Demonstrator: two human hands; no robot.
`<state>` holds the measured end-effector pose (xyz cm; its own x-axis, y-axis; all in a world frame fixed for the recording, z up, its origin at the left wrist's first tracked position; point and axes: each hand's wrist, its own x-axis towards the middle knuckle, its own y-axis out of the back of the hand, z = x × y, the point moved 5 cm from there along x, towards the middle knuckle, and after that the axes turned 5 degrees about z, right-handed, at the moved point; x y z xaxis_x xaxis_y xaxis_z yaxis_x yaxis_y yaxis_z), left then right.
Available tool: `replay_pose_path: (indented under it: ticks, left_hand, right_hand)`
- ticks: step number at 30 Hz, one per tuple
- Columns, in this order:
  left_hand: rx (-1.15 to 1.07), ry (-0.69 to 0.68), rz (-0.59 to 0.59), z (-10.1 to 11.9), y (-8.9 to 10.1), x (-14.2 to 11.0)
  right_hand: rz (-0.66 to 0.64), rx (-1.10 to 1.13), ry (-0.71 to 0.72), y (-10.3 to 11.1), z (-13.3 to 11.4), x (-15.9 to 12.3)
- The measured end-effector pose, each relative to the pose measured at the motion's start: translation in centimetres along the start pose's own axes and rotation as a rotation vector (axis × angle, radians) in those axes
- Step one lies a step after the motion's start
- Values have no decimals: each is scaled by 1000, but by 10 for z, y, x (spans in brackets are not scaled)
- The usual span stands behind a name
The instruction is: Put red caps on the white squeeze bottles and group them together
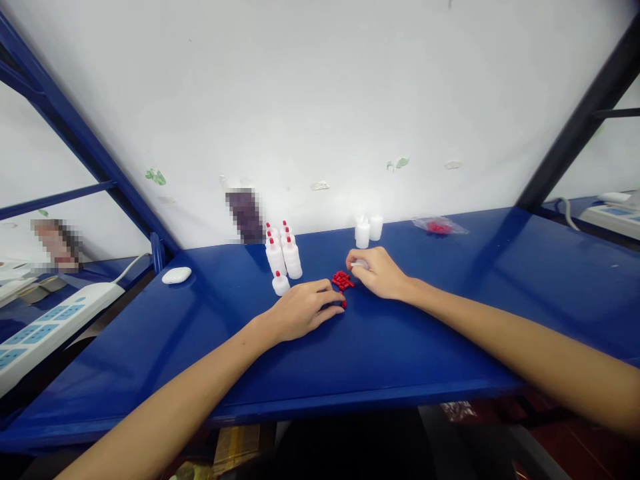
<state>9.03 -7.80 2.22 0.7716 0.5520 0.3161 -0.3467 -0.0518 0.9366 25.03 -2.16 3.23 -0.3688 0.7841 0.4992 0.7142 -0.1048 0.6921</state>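
Observation:
My left hand [307, 310] rests low over the blue table, thumb and forefinger closed at a small red tip cap [344, 304]. Just beyond those fingertips lies a loose pile of red tip caps [342, 279]. On the pile's right side, my right hand [377, 272] is curled round a small white plastic bottle [359, 265]. Only its pale nozzle end shows, pointing left; the fingers hide the rest. Left of the pile, several white bottles with red tips [284, 253] stand upright in rows. One more red-tipped bottle [281, 284] stands closest to my left hand.
White bottles without red tips [363, 235] stand near the wall. A clear bag with red caps [439, 228] lies at the back right. At the left are a white earbud case [177, 275] and a power strip [45, 333]. Blue shelf posts [125, 200] frame the table [400, 360].

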Motion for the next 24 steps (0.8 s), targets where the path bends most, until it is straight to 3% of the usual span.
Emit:
replay_pose_path:
  ticks: [6,15,18,24]
  left_hand:
    - [-27,8,-20,0,-2,0]
    - [-159,46,69,0,-2,1]
    - [-207,101,194,0,5,2]
    - [-246,175,598,-2,27,-2]
  right_hand:
    - [63,-36,124,0,-15,-3]
    - [25,-14,113,1,-15,-5]
    - [-10,-86,202,0,-23,-7]
    - [-133,-223,364,-5,-37,-12]
